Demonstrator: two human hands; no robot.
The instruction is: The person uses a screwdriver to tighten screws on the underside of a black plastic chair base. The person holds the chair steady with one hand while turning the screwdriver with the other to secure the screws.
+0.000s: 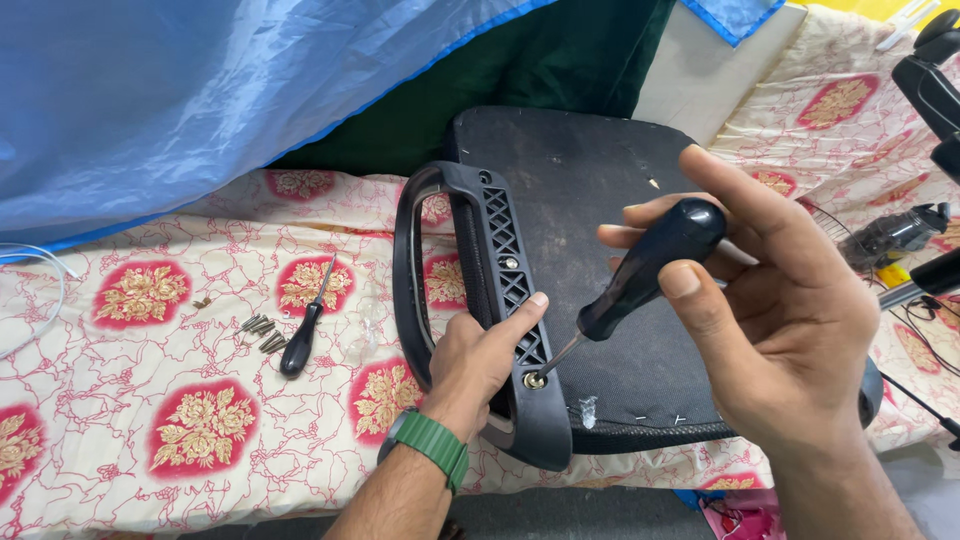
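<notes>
My right hand grips a black-handled screwdriver; its tip rests in a screw at the lower end of a black plastic chair armrest. My left hand, with a green watch band at the wrist, clasps that armrest near the screw, thumb along its latticed face. The armrest lies against the underside of a black chair seat that rests upside down on a floral bedsheet.
A second black-handled screwdriver and several loose screws lie on the floral sheet to the left. Blue netting hangs at the upper left. More black chair parts and tools sit at the right edge.
</notes>
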